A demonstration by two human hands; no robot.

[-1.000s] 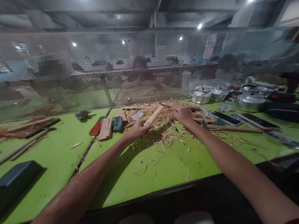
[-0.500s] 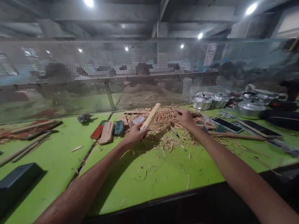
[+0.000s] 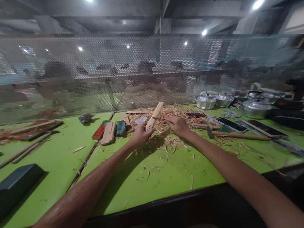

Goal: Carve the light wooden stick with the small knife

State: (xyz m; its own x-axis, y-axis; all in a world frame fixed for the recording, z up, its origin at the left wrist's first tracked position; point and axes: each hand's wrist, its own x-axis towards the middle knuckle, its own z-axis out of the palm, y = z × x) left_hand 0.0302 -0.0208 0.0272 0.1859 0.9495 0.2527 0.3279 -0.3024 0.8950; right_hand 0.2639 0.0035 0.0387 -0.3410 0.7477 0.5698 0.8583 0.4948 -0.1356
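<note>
Over a glossy green desk (image 3: 165, 179), clasping a pale flat wooden stick (image 3: 157, 109) by its near end in the closed left hand (image 3: 139, 134); pinching a thin dark blade (image 3: 159, 118) at its middle in the closed right hand (image 3: 179, 126); with curly tan shavings (image 3: 176, 111) beyond.

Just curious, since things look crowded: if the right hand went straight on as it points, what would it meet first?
The right hand would probably meet the pale wooden piece in the left hand, though depth is hard to judge.
</note>
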